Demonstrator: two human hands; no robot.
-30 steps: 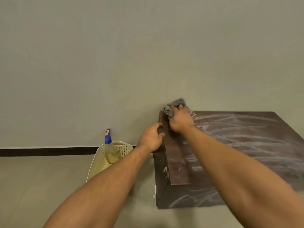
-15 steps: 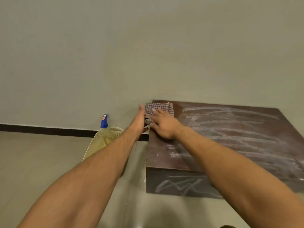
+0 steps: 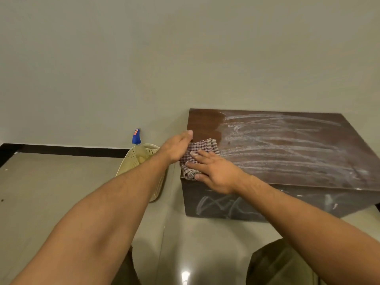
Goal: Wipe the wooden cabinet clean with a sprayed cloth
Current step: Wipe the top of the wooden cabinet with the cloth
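A low dark wooden cabinet (image 3: 287, 153) stands on the floor against the wall, its top streaked with white chalky marks except for a clean patch at the far left corner. A checked cloth (image 3: 202, 149) lies on the top's left edge, near the front corner. My right hand (image 3: 216, 171) presses flat on the cloth, fingers spread. My left hand (image 3: 177, 148) grips the cabinet's left edge and touches the cloth's side. The front face of the cabinet also carries white scribbles.
A spray bottle (image 3: 136, 140) with a blue head stands in a cream perforated basket (image 3: 141, 167) on the floor left of the cabinet. A dark skirting strip (image 3: 61, 150) runs along the wall. My knees show at the bottom.
My right hand has dragged the cloth from the far left corner toward the front edge, leaving a clean patch behind. My left hand followed along the cabinet's left side.
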